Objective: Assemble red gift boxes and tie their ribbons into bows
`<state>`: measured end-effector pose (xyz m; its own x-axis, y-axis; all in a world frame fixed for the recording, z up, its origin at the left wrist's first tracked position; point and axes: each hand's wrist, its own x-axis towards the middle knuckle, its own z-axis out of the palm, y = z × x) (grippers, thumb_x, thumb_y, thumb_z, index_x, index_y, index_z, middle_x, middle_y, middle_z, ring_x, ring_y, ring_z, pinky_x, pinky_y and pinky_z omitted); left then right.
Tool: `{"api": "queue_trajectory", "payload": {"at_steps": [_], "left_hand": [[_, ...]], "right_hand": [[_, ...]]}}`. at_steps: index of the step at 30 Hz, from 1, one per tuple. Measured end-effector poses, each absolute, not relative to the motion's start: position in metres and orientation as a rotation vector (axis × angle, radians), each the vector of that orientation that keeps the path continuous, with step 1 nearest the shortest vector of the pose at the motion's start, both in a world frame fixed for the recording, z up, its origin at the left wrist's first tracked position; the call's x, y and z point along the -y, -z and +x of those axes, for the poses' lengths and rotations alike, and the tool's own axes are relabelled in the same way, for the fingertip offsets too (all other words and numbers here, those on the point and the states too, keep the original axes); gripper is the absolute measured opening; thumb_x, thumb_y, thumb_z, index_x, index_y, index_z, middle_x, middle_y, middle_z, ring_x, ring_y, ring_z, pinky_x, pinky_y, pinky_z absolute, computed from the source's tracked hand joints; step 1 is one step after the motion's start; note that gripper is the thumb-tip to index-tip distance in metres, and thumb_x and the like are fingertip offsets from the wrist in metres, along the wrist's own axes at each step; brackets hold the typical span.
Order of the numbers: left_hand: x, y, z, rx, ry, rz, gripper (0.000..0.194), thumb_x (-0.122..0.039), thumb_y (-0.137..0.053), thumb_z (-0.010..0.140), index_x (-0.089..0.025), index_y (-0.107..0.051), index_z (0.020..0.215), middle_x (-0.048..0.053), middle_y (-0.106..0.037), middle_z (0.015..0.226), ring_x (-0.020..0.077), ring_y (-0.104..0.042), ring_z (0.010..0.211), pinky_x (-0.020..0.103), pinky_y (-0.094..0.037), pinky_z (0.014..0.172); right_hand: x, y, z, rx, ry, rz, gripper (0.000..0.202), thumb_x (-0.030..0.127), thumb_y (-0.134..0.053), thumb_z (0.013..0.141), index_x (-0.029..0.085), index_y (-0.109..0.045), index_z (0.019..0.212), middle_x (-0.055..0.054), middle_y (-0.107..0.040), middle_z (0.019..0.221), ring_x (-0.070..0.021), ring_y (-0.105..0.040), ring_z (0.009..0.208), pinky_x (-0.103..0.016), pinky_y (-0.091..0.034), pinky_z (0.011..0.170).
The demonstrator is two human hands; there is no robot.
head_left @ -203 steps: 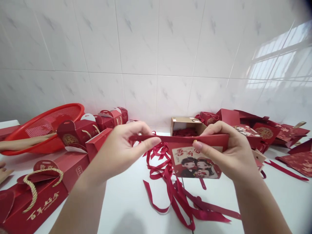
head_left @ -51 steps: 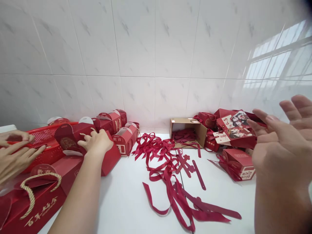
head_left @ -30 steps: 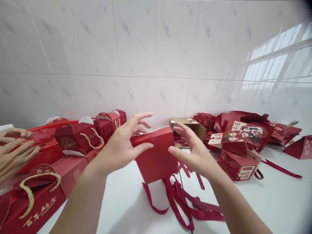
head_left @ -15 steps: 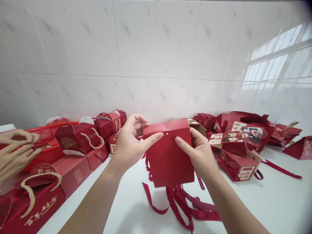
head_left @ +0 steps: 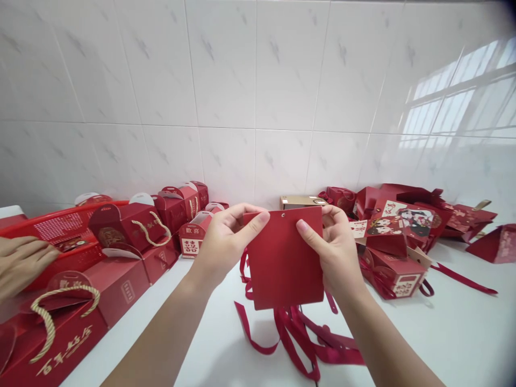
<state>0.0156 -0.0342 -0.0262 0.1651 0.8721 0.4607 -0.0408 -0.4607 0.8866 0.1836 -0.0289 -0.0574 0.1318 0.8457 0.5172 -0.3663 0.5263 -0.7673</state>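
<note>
A plain red folded card [head_left: 287, 263] with a small hole near its top edge is held up in front of me. My left hand [head_left: 231, 236] pinches its upper left corner, thumb on the near face. At the upper right corner my right hand [head_left: 332, 242] grips it the same way, its fingers behind. What lies behind the card is mostly hidden. Below it, dark red ribbons [head_left: 294, 338] lie in loose loops on the white table [head_left: 209, 333].
Red gift boxes [head_left: 124, 290] with rope handles line the left side, beside a red plastic basket [head_left: 48, 231]. Another person's hand [head_left: 24, 263] is at the basket. On the right are piled red boxes [head_left: 397, 263]. A brown carton [head_left: 302, 201] stands near the tiled wall [head_left: 282, 102].
The flap along the card's top edge has folded back out of sight, so the face looks flat. My left hand has shifted slightly right and down. The other person's hands have drawn left.
</note>
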Motion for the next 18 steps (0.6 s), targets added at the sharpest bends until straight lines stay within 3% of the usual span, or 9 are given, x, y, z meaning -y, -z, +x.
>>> {"api": "queue_trajectory", "payload": {"at_steps": [2, 7, 11, 14, 18], "left_hand": [[0.034, 0.03, 0.021, -0.712, -1.409, 1.527, 0.019, -0.039, -0.064, 0.084, -0.021, -0.06, 0.08, -0.003, -0.063, 0.068, 0.0111, -0.062, 0.061, 0.02, -0.052, 0.054], [0.034, 0.038, 0.036, -0.653, -1.452, 1.403, 0.019, -0.039, -0.067, 0.081, -0.023, -0.058, 0.087, -0.003, -0.064, 0.073, 0.0119, -0.063, 0.063, 0.02, -0.053, 0.054], [0.027, 0.036, 0.032, -0.757, -1.595, 1.405, 0.025, -0.041, -0.07, 0.077, -0.02, -0.061, 0.085, -0.001, -0.064, 0.068, 0.0135, -0.063, 0.059, 0.021, -0.052, 0.051], [0.02, 0.028, 0.013, -0.944, -1.888, 1.476, 0.026, -0.041, -0.071, 0.075, -0.018, -0.063, 0.085, -0.002, -0.061, 0.062, 0.0112, -0.058, 0.052, 0.019, -0.046, 0.046], [0.016, 0.014, -0.023, -1.407, -2.364, 1.657, 0.021, -0.033, -0.068, 0.077, -0.015, -0.067, 0.086, -0.003, -0.059, 0.063, 0.0083, -0.053, 0.055, 0.018, -0.042, 0.049]], "right_hand": [[0.028, 0.057, 0.185, 1.123, -0.975, -0.512, 0.041, 0.032, -0.076, 0.072, 0.029, -0.053, 0.105, -0.004, -0.063, 0.116, -0.0196, -0.068, 0.086, -0.034, -0.06, 0.068], [0.031, 0.058, 0.186, 1.129, -1.09, -0.51, 0.024, 0.033, -0.076, 0.073, 0.024, -0.06, 0.089, -0.001, -0.07, 0.089, -0.0183, -0.068, 0.074, -0.033, -0.059, 0.066], [0.028, 0.058, 0.184, 1.181, -1.08, -0.535, 0.028, 0.038, -0.074, 0.074, 0.024, -0.062, 0.095, -0.003, -0.071, 0.098, -0.0196, -0.068, 0.085, -0.035, -0.057, 0.075], [0.015, 0.056, 0.195, 1.211, -0.887, -0.609, 0.035, 0.044, -0.067, 0.079, 0.024, -0.064, 0.107, -0.005, -0.069, 0.111, -0.0192, -0.064, 0.102, -0.035, -0.051, 0.09], [-0.015, 0.06, 0.229, 1.286, -0.576, -0.913, 0.034, 0.04, -0.062, 0.082, 0.019, -0.065, 0.109, -0.008, -0.068, 0.114, -0.0199, -0.063, 0.105, -0.035, -0.049, 0.09]]}}
